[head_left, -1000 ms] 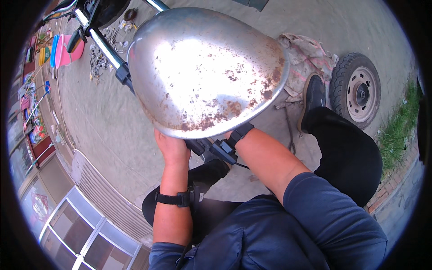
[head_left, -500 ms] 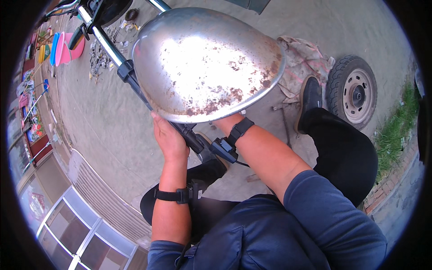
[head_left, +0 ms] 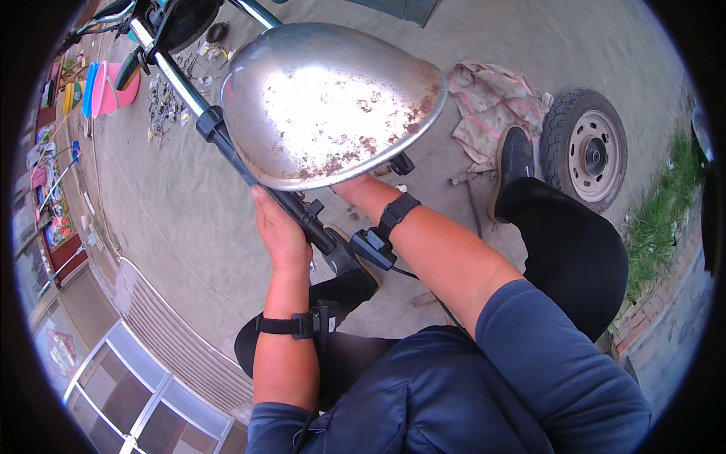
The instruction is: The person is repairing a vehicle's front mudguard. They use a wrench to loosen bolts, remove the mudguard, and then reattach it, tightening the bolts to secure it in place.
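A silvery metal mudguard [head_left: 295,155], domed and rust-spotted, sits over the front fork leg [head_left: 221,140] of a motorcycle. My left hand [head_left: 283,238] is at its lower left rim, beside the fork leg, closed with a fingertip up against the rim; its other fingers are mostly hidden. My right hand [head_left: 355,188] reaches under the mudguard's near edge, where the metal covers its fingers. Just below the rim, the black lower end of the fork leg [head_left: 321,236] sticks out between my forearms. A dark part [head_left: 401,163] shows under the mudguard's right side.
A wheel with a black tyre [head_left: 554,155] lies to the right, near my shoe [head_left: 514,155] and a crumpled cloth [head_left: 503,106]. Scattered small parts [head_left: 165,106] and a pink basin [head_left: 117,89] are at the far left. Grass [head_left: 654,246] grows along the right edge.
The mudguard has shifted and turned between my hands: its right end has come leftward and its near rim has risen. More of the fork's lower end now shows. Both hands stay at the mudguard.
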Demonstrator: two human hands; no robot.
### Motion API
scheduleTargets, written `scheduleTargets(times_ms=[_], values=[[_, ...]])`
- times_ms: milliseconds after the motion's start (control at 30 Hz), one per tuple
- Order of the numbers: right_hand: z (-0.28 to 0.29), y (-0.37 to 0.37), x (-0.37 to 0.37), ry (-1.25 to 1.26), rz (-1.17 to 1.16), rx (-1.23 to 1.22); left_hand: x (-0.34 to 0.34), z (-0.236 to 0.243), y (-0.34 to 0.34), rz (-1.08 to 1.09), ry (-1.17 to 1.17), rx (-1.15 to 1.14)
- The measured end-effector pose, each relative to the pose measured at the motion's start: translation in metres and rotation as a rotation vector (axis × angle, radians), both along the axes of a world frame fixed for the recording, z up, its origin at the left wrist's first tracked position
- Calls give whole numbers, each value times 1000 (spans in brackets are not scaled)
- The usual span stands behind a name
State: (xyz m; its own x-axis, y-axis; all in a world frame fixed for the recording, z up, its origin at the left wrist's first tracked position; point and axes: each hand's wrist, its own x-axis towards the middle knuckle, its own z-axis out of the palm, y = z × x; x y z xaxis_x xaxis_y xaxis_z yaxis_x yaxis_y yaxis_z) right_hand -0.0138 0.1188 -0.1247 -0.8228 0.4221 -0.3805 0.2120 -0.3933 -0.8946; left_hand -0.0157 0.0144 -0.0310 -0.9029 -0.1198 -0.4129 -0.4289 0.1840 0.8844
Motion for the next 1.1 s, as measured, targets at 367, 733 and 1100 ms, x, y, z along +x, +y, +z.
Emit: scheduleTargets(times_ms=[367,733,1100], values=[[-21,-7,-5,88,-121,-14,2,15,6,13,-133,31],[-15,-1,-5,17,-54,-47,14,17,-15,-27,-155,53],[-29,0,-6,79,-42,54,25,30,-21,-27,-128,15]])
